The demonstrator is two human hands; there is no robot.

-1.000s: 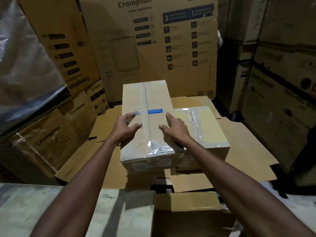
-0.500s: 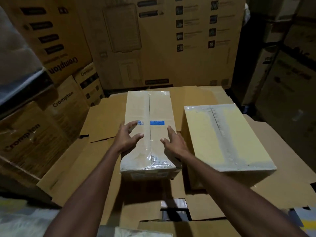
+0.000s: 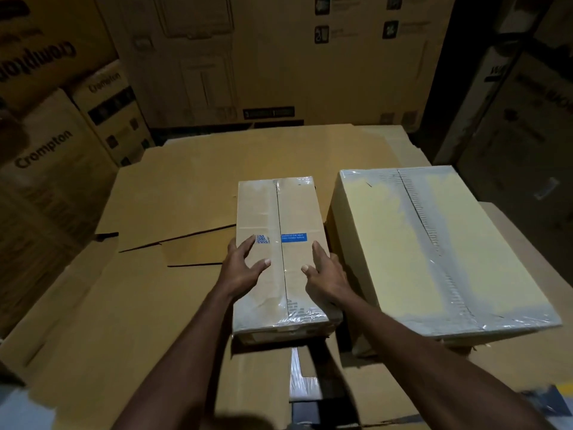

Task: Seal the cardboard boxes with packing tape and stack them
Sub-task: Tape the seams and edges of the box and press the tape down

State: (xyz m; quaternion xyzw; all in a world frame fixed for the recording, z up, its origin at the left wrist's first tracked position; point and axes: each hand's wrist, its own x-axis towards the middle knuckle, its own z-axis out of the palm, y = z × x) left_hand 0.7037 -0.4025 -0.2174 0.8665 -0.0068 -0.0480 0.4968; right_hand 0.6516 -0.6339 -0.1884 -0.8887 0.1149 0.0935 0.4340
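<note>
A narrow taped box (image 3: 280,259) with a blue label lies flat just beside a larger taped box (image 3: 434,249), both on flattened cardboard (image 3: 173,193).

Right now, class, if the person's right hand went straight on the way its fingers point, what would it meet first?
The right hand touches the small taped box, fingers aimed along its right edge. Straight on, it would probably slide along the box top beside the blue label; depth is unclear.
</note>
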